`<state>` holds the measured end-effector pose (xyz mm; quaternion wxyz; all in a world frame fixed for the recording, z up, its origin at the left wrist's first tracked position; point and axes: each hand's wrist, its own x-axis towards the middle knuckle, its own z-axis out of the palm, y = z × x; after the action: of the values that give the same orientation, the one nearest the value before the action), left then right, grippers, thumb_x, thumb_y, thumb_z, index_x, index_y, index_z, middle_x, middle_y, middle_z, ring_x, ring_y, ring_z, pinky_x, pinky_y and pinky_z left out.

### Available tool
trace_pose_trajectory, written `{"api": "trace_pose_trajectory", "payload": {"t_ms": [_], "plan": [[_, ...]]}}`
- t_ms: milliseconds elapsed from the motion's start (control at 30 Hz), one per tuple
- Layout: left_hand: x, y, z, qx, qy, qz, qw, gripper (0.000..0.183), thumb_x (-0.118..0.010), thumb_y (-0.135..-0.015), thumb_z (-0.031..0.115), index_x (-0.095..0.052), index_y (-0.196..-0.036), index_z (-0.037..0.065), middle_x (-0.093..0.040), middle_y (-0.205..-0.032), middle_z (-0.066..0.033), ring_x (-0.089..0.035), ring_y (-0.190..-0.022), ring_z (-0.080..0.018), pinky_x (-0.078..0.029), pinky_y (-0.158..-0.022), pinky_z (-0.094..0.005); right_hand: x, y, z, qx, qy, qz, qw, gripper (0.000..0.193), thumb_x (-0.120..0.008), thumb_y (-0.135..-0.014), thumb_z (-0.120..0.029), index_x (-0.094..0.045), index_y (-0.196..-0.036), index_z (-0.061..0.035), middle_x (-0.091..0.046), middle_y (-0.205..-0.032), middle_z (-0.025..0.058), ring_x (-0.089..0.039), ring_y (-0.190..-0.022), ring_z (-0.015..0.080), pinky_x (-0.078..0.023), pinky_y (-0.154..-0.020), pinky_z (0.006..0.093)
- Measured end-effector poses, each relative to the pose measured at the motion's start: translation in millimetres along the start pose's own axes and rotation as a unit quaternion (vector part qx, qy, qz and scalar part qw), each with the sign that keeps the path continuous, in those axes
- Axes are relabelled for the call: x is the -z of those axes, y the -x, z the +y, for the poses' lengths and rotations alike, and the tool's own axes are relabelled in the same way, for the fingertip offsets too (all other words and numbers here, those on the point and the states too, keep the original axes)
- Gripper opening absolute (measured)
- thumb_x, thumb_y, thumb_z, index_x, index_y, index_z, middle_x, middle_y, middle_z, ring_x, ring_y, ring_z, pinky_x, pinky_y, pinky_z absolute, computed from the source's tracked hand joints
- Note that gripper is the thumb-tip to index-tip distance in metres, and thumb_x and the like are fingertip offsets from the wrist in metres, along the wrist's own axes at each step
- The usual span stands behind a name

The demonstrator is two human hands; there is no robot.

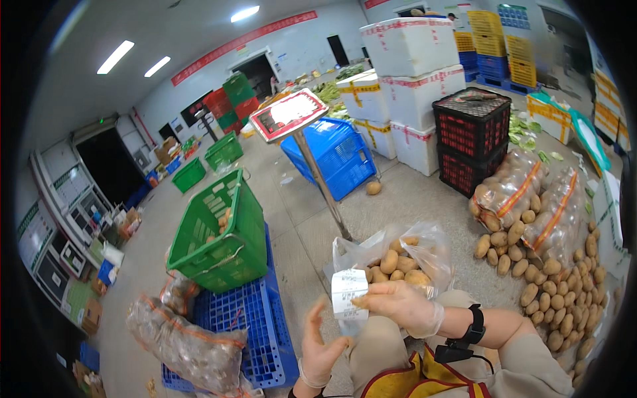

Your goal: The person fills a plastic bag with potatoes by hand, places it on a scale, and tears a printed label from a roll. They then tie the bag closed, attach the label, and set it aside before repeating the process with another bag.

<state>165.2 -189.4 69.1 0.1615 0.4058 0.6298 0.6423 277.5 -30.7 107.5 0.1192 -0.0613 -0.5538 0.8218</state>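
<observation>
My right hand (406,308) pinches a white printed label strip (348,292) between thumb and fingers. Just left of the strip is my left hand (320,348), thumb and fingers apart, with nothing in it. Both hands seem to wear thin see-through gloves, loose at the wrist. Directly beyond the label, a clear plastic bag (428,255) stands with its mouth open, filled with potatoes (390,261). The strip and my right hand hide part of the bag's near side.
A scale post (320,176) rises behind the bag. To the left, a green crate (212,262) holding potatoes rests on a blue pallet (275,331) beside a filled sack (192,341). Loose potatoes (564,298) spread at right below net sacks (511,189). Black crates (471,129) and white foam boxes (424,93) stand behind.
</observation>
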Motion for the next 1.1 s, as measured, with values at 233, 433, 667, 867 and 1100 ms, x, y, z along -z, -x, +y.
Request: {"api": "trace_pose_trajectory", "payload": {"t_ms": [233, 433, 667, 867, 1100], "plan": [[-14.4, 13.2, 19.2, 0.11, 0.066, -0.046, 0.991, 0.027, -0.06, -0.078, 0.006, -0.06, -0.102, -0.005, -0.062, -0.099, -0.0112, -0.058, -0.084, -0.0193, -0.045, -0.077, -0.0306, 7.5, 10.1, -12.9, 0.027, 0.055, -0.014, 0.998, 0.028, -0.055, -0.089, -0.017, -0.06, -0.108, 0.0034, -0.063, -0.096, 0.0014, -0.053, -0.089, 0.0056, -0.043, -0.078, 0.0199], [-18.8, 12.8, 14.8, 0.153, 0.008, -0.039, 0.987, 0.024, -0.056, -0.082, 0.008, -0.06, -0.102, -0.004, -0.063, -0.096, -0.0092, -0.058, -0.078, -0.0156, -0.045, -0.07, -0.0272, 27.0, 8.4, -1.2, 0.038, 0.008, 0.006, 0.999, 0.026, -0.056, -0.088, -0.018, -0.062, -0.103, 0.002, -0.063, -0.092, 0.0009, -0.053, -0.083, 0.0049, -0.044, -0.074, 0.02], [-47.3, -20.1, 23.3, 0.161, 0.038, 0.044, 0.985, 0.014, -0.054, -0.084, 0.006, -0.061, -0.091, -0.003, -0.062, -0.082, -0.0027, -0.054, -0.071, -0.0064, -0.044, -0.062, -0.0211, 79.5, -6.5, 3.9, 0.234, 0.425, 0.264, 0.833, 0.018, -0.055, -0.083, -0.019, -0.064, -0.087, -0.0041, -0.063, -0.08, 0.0143, -0.061, -0.073, 0.0298, -0.048, -0.065, 0.0338], [-52.0, -18.1, 18.8, 0.198, 0.102, -0.003, 0.975, 0.023, -0.054, -0.084, 0.004, -0.059, -0.104, -0.004, -0.063, -0.091, -0.0048, -0.059, -0.077, -0.0094, -0.048, -0.068, -0.0232, 52.0, 12.6, -8.3, 0.371, 0.521, 0.117, 0.76, 0.009, -0.059, -0.078, -0.007, -0.064, -0.085, -0.0038, -0.063, -0.08, 0.0117, -0.061, -0.074, 0.0272, -0.048, -0.066, 0.0338], [-49.4, -10.9, 14.5, 0.223, 0.167, -0.036, 0.96, 0.035, -0.051, -0.083, 0.002, -0.051, -0.117, -0.005, -0.061, -0.102, -0.0066, -0.059, -0.087, -0.0113, -0.047, -0.077, -0.0242, 59.9, 10.6, 2.4, 0.002, 0.283, 0.147, 0.948, 0.012, -0.059, -0.081, -0.012, -0.064, -0.088, -0.0027, -0.061, -0.081, 0.0073, -0.059, -0.072, 0.015, -0.047, -0.068, 0.0274]]}}
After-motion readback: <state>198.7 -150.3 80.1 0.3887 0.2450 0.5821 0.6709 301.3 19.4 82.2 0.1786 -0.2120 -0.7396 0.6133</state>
